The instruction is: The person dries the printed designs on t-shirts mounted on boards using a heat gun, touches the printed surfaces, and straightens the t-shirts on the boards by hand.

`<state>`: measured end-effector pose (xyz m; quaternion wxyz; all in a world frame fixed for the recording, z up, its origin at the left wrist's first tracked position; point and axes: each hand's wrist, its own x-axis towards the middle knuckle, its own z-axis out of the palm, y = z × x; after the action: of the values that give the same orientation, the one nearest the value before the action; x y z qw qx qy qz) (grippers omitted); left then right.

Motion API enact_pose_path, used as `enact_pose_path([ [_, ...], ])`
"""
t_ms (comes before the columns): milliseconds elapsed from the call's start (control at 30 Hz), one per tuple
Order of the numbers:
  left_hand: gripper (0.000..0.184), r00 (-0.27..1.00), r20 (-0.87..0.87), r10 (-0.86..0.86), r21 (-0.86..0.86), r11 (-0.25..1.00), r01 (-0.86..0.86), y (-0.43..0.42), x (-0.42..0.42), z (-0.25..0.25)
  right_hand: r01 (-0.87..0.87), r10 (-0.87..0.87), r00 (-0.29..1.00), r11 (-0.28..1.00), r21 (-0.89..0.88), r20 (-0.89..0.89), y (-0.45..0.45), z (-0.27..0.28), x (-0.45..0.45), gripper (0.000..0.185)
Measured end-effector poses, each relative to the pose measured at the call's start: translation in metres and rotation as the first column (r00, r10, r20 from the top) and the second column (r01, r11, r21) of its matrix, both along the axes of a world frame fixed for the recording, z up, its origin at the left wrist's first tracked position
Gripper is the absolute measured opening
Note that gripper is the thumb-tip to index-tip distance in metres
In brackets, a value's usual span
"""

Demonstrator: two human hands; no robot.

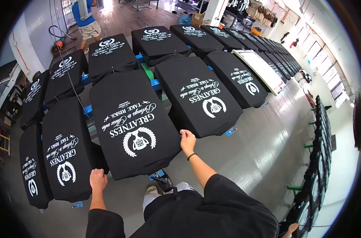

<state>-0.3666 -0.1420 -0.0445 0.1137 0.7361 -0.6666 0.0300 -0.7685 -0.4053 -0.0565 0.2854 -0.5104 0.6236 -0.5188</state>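
In the head view, a black shirt (129,89) lies spread face up on a flat support directly before the person, its white print (139,142) upside down from where the wearer stands. The right hand (188,143) is at the shirt's right side, in the gap beside the neighbouring right-hand shirt (192,85), thumb and fingers drawn together on the edge of the black cloth. The left hand (98,180) is at the near left side with its fingers curled in against dark cloth; whether they pinch it, I cannot tell. Just beyond the left hand lies another printed shirt (63,119). More such shirts stretch away in two rows, with a pale flat frame (260,71) at the right. A person in a blue top (85,15) stands at the far left.
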Motion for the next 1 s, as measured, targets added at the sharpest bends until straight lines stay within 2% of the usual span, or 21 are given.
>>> enact_pose_path([
  [33,0.011,1.000,0.000,0.008,0.002,1.000,-0.008,0.001,0.000,0.000,0.027,-0.033,0.997,0.996,-0.079,-0.074,0.001,-0.002,0.005,0.023],
  [67,0.011,1.000,-0.001,0.010,0.003,1.000,-0.010,-0.002,-0.001,0.000,0.031,-0.030,0.993,0.999,0.014,-0.115,0.005,-0.005,0.009,0.025],
  [267,0.012,1.000,0.017,0.006,0.020,1.000,-0.006,-0.002,0.000,-0.001,0.075,-0.050,0.962,0.994,0.085,-0.268,0.007,0.010,0.016,0.030],
  [300,0.012,1.000,0.018,0.004,0.021,1.000,-0.005,-0.002,0.000,-0.001,0.076,-0.051,0.962,0.993,0.087,-0.267,0.006,0.008,0.016,0.030],
  [367,0.012,1.000,0.012,0.003,0.020,1.000,-0.004,-0.002,-0.001,0.001,0.145,-0.145,0.955,0.989,-0.016,-0.260,0.004,0.003,0.018,0.031],
  [500,0.011,1.000,-0.011,-0.001,0.011,1.000,0.001,-0.004,-0.004,0.007,0.150,-0.155,0.970,0.988,-0.036,-0.188,0.004,-0.003,0.016,0.029],
  [567,0.012,1.000,0.002,0.000,0.012,1.000,0.000,-0.003,-0.003,0.004,0.174,-0.174,0.985,0.985,-0.001,0.002,0.005,0.003,0.017,0.027],
  [833,0.013,1.000,0.018,0.014,0.028,1.000,-0.015,-0.003,-0.003,0.002,0.152,-0.138,0.977,0.986,0.075,-0.164,0.005,-0.006,0.014,0.029],
  [933,0.013,1.000,0.013,0.022,0.042,0.999,-0.023,-0.003,-0.002,0.001,0.136,-0.123,0.972,0.989,0.056,-0.199,0.003,-0.008,0.014,0.029],
  [1000,0.013,1.000,0.011,0.028,0.049,0.998,-0.028,-0.003,-0.003,0.001,0.172,-0.177,0.958,0.984,-0.043,-0.227,0.004,-0.006,0.015,0.025],
])
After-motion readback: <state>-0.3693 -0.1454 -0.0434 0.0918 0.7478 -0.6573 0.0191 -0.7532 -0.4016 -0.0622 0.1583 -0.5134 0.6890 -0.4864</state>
